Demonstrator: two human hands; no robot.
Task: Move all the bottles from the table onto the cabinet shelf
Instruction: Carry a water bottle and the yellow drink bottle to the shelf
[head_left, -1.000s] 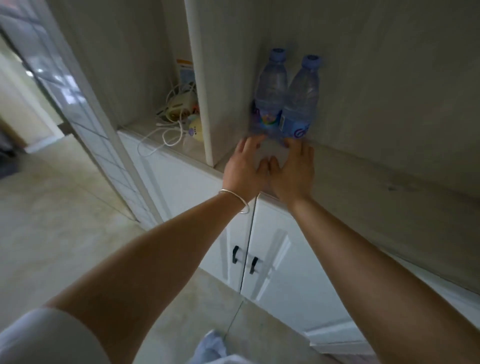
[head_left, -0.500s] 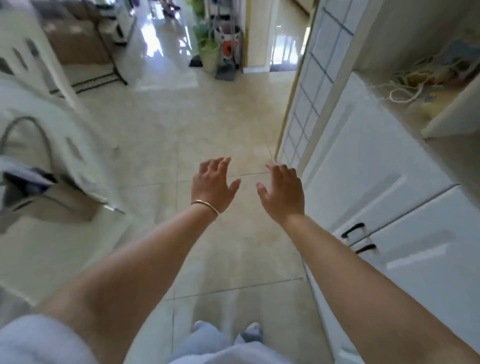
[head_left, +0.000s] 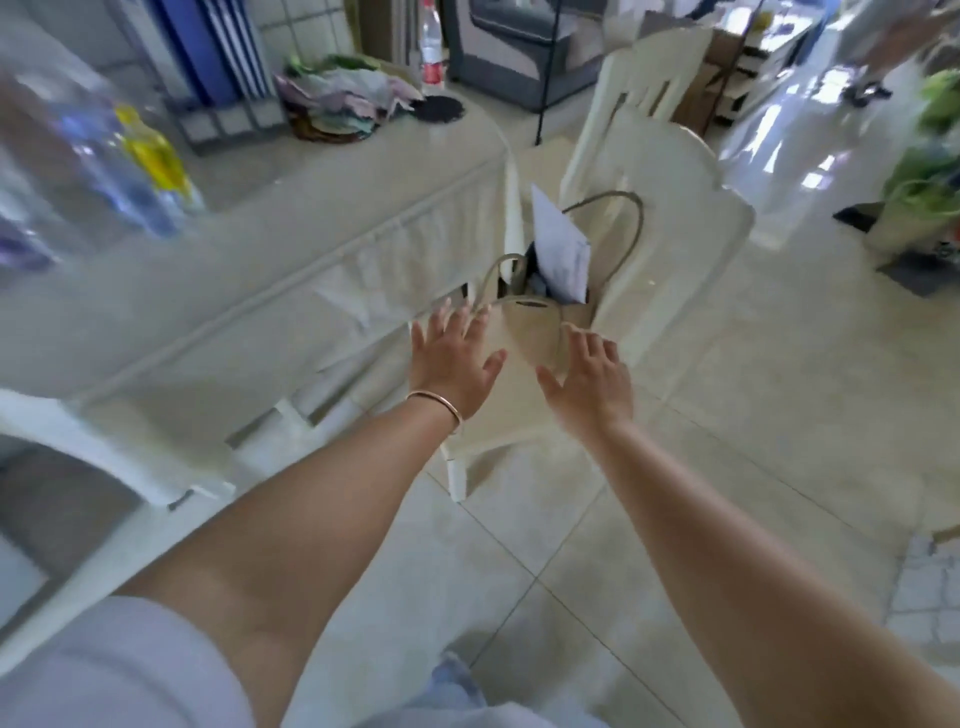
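Observation:
Both hands are stretched out in front of me, empty, with fingers spread. My left hand (head_left: 453, 358), with a thin bangle on the wrist, and my right hand (head_left: 589, 382) hover beside the corner of the table (head_left: 291, 244), which is covered with a pale cloth. Blurred bottles stand at the table's left end: a clear one with a blue label (head_left: 98, 156) and one with yellow liquid (head_left: 150, 150). A clear bottle with a red label (head_left: 431, 49) stands at the table's far end. The cabinet shelf is out of view.
A white chair (head_left: 670, 176) stands by the table corner with a beige tote bag (head_left: 540, 322) on its seat, right beyond my hands. A pile of cloths (head_left: 343, 98) and a dark coaster (head_left: 440, 108) lie at the table's far end. Tiled floor stretches right.
One second ago both hands rested at the base of two bottles on the cabinet shelf. They let go, and my view swung away from the cabinet, across the floor, to the table.

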